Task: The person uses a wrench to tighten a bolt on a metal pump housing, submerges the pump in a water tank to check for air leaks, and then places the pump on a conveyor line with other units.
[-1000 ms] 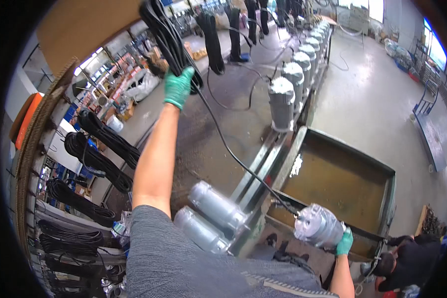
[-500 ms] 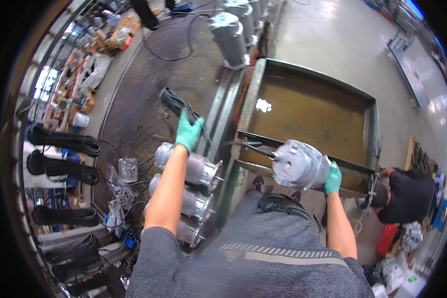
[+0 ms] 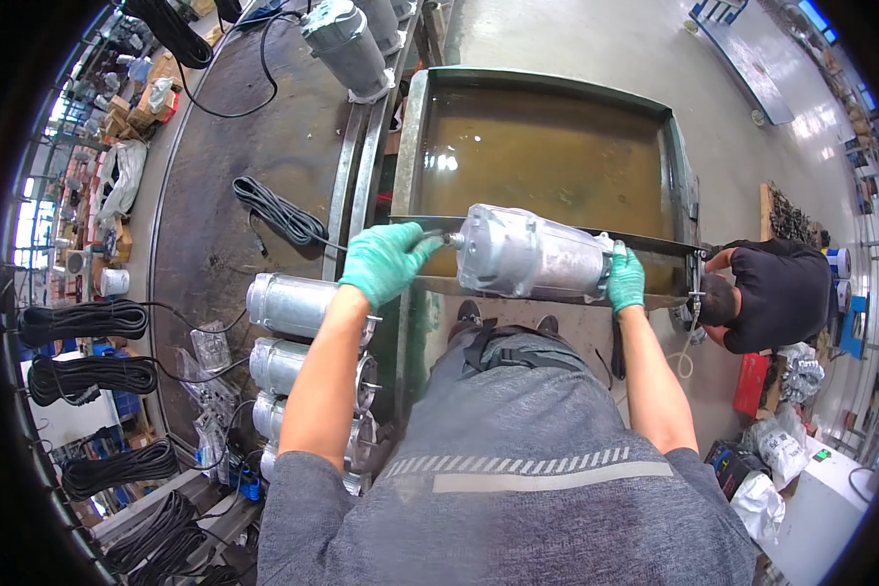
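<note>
Fingers of the left hand (image 3: 386, 262) are curled at the cable end of the motor (image 3: 532, 254); those of the right hand (image 3: 625, 278) are wrapped over its far end. The motor is held level above the near rim of the water tank (image 3: 410, 137). A ribbed, cylindrical grey metal casing is noted; judged heavy, rigid, smooth, best supported at both ends.

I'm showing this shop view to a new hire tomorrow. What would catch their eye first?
First, the silver motor-like cylinder at centre, lying along the near rim of a metal tank of brownish water, with the green-gloved left hand at its cable end and the right hand gripping the other end. Next, the row of similar cylinders lying at left, and a crouching person in black at right.
</note>
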A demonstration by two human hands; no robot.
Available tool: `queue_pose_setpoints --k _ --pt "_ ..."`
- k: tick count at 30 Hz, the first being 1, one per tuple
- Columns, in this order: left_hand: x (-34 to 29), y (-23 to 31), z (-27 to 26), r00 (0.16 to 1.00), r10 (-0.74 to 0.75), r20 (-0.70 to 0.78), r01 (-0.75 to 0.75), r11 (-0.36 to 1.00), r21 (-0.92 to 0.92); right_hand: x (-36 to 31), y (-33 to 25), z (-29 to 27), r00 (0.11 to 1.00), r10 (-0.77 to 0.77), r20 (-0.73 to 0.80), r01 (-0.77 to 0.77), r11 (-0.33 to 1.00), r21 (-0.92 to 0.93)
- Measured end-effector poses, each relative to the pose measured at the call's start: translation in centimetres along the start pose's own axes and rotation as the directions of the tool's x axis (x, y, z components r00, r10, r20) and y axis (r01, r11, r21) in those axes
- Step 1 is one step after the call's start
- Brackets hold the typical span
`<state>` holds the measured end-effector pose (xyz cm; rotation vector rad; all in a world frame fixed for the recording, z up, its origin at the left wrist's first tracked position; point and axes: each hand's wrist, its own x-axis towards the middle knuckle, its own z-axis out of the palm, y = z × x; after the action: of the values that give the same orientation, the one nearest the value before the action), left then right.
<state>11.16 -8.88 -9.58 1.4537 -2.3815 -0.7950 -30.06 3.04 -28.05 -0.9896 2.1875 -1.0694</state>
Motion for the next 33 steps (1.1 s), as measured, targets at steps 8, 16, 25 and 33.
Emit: queue_pose_setpoints --k 8,16,25,33 --pt "0.8 -3.4 7.4 0.953 -0.291 0.083 0.25 0.911 0.327 -0.3 -3.6 -3.4 0.997 -0.026 0.071 0.056 0.884 -0.464" --pt "1.0 -5.1 9.5 0.913 -0.351 0.207 0.225 0.858 0.462 -0.3 -6.8 -2.0 0.99 0.116 0.083 -0.05 0.825 -0.564" --pt "-1.3 -1.2 13.5 0.972 -0.136 -0.191 0.086 0.965 -0.249 -0.2 -2.9 -4.6 0.979 0.018 0.201 0.007 0.993 -0.12" --pt "-1.5 1.6 14.6 0.947 -0.317 -0.049 0.242 0.808 -0.537 -4.9 6.0 -15.4 0.971 0.19 -0.147 -0.237 0.852 -0.466"
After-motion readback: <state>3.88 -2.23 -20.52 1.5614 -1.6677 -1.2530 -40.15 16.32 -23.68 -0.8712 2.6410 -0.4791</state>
